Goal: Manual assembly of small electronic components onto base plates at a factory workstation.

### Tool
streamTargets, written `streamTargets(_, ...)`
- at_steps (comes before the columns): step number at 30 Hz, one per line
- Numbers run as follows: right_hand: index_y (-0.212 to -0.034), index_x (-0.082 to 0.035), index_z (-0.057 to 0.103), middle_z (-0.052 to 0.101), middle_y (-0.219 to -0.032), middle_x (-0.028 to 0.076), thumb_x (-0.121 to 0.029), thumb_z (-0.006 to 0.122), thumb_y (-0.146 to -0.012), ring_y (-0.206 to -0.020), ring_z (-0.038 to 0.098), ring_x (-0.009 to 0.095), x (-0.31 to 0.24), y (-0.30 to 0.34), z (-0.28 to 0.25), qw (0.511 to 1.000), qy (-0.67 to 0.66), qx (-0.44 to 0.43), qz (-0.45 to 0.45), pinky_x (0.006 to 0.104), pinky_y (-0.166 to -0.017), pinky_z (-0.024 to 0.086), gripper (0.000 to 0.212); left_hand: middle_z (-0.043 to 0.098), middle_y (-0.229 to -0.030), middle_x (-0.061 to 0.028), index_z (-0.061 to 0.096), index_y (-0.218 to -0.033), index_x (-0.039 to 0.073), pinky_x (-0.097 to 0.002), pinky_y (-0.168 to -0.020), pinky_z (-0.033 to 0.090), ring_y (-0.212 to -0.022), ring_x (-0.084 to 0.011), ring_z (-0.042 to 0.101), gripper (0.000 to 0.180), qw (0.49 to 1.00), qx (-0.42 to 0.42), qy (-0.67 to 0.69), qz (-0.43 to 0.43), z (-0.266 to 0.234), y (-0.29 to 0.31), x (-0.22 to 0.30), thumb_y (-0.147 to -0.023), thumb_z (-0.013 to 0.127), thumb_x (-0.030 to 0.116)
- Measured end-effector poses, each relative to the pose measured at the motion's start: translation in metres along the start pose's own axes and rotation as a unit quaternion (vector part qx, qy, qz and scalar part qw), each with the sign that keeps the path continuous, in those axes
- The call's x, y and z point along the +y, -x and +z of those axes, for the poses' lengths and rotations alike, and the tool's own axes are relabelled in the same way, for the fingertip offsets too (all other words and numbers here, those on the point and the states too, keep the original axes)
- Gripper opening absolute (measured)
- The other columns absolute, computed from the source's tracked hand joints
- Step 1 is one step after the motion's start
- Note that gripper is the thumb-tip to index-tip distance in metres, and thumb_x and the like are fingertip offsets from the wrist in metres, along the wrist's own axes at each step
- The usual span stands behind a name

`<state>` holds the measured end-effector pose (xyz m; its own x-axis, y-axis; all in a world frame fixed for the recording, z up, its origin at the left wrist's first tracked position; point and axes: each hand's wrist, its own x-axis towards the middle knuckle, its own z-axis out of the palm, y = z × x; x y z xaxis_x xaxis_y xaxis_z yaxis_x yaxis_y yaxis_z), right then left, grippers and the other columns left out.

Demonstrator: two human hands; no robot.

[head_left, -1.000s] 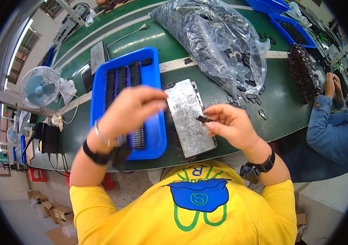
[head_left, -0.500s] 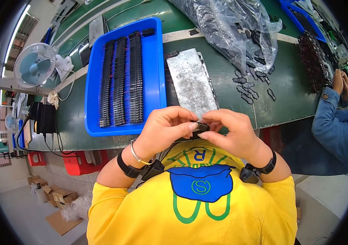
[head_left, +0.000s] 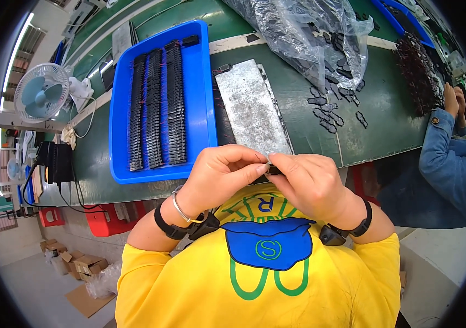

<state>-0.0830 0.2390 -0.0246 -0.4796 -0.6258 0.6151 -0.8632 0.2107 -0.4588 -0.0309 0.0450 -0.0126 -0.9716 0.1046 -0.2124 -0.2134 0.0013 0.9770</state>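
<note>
Head view — left hand (head_left: 221,174), right hand (head_left: 314,180) pinch black part (head_left: 273,170), seemingly — mostly hidden.

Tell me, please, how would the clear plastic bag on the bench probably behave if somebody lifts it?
The clear plastic bag would probably be floppy, since its film is thin and wrinkled. Its load may shift, as many small dark pieces show inside. Some could spill, because loose pieces lie beside its near end on the green bench.
</note>
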Motion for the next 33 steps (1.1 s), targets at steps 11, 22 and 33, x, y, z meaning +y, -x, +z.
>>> streamTargets(11, -0.1, 0.001, 0.059, 0.06, -0.07, 0.009, -0.007, 0.072, -0.071, -0.06, 0.062, 0.024, 0.002, 0.001, 0.0, 0.999, -0.011, -0.031, 0.044, 0.0325, -0.056, 0.05, 0.033, 0.06, -0.078, -0.0072, 0.069, -0.082, 0.003, -0.0294, -0.063, 0.044, -0.073, -0.0209, 0.056, 0.018, 0.874, 0.055, -0.349, 0.335, 0.002, -0.006, -0.006, -0.066, 0.075, -0.003)
streamTargets(22, -0.092, 0.0, 0.064, 0.061, -0.073, 0.007, -0.008, 0.073, -0.07, -0.06, 0.062, 0.022, 0.005, 0.006, 0.003, 0.999, -0.038, 0.033, 0.007, 0.0302, -0.054, 0.05, 0.025, 0.06, -0.079, -0.0036, 0.069, -0.088, 0.005, -0.0283, -0.065, 0.043, -0.074, -0.0198, 0.056, 0.019, 0.9, 0.019, -0.242, 0.362, -0.006, -0.008, -0.019, -0.07, 0.074, -0.001)
streamTargets(33, -0.09, 0.003, 0.064, 0.061, -0.074, 0.007, -0.005, 0.066, -0.072, -0.06, 0.061, 0.02, 0.007, 0.004, 0.001, 0.998, 0.023, 0.023, -0.057, 0.0288, -0.052, 0.05, 0.02, 0.062, -0.092, -0.0068, 0.067, -0.096, 0.0, -0.024, -0.074, 0.047, -0.086, -0.0133, 0.059, 0.013, 0.984, 0.017, 0.052, 0.167, -0.002, -0.003, -0.029, -0.083, 0.067, -0.002)
